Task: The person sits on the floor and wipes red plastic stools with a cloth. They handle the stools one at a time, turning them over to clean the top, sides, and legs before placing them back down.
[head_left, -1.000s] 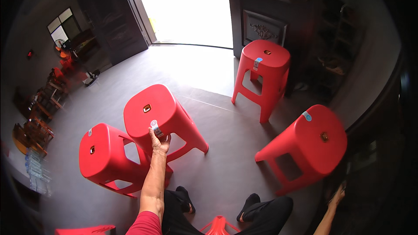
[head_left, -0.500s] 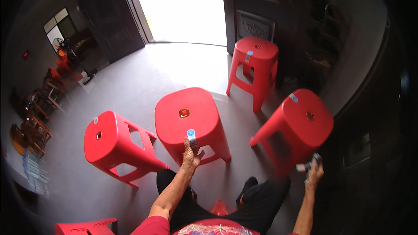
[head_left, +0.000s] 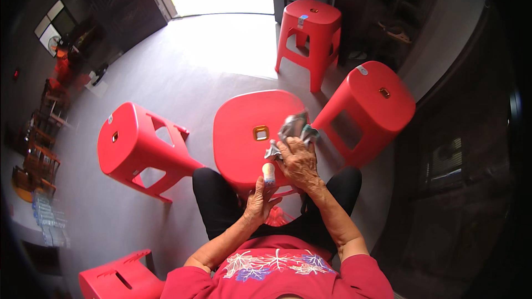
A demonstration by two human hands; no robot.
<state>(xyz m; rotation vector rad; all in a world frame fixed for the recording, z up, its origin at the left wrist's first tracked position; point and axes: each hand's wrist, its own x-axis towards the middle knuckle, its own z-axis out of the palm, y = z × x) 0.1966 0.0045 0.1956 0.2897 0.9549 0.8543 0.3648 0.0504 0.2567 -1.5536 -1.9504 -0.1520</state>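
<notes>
A red plastic stool (head_left: 238, 127) stands in front of me, with a gold-rimmed square hole in the middle of its seat. My right hand (head_left: 299, 163) presses a crumpled grey-and-green cloth (head_left: 292, 127) onto the right part of this seat; the cloth is blurred. At the near edge, my left hand (head_left: 260, 202) grips the stool's rim, thumb up beside a sticker (head_left: 269, 174) that runs over the edge. Some of the left fingers are hidden below the rim.
More red stools stand around: one on the left (head_left: 124, 138), one on the right (head_left: 377, 99), one by the doorway (head_left: 311, 16). Another red stool (head_left: 119, 277) is at the lower left. Wooden chairs (head_left: 44, 149) and wrapped bottles (head_left: 47, 216) line the far left.
My right hand has come from beside the right stool to the middle stool's seat with the cloth. The left hand stays at the sticker; the middle stool sits turned and closer.
</notes>
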